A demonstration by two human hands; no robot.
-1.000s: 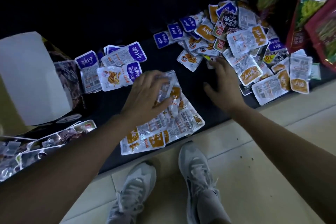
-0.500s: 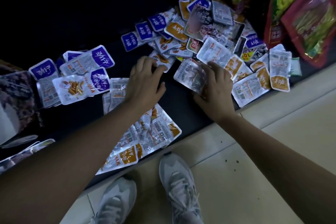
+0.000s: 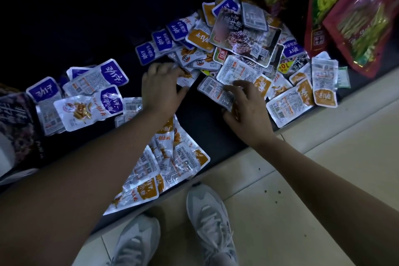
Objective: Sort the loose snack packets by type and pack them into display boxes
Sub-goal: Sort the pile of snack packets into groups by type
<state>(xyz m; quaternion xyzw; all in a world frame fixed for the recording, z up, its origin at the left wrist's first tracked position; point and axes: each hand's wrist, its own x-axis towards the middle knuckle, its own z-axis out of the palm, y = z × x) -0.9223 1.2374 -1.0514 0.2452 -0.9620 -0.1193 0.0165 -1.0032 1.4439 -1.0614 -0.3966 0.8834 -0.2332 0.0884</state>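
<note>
Loose snack packets lie on a dark surface (image 3: 194,127). A mixed heap (image 3: 248,49) of purple, orange and dark packets sits at the upper right. A group of purple packets (image 3: 86,97) lies at the left. A pile of orange packets (image 3: 170,162) rests near the front edge, partly under my left forearm. My left hand (image 3: 162,88) lies fingers spread at the heap's left edge, fingertips on a small packet (image 3: 186,76). My right hand (image 3: 244,108) presses on a silver-backed packet (image 3: 213,90), fingers curled over it. A dark display box (image 3: 17,127) shows at the far left edge.
Large red and green bags (image 3: 345,13) stand at the upper right. Pale floor tiles (image 3: 323,157) run along the front of the dark surface. Two grey sneakers (image 3: 209,220) stand on the tiles below the orange pile.
My left hand left the orange pile and moved up right to the mixed heap. My right hand drew a silver-backed packet out of the heap. The view shifted right, pushing the box out of frame.
</note>
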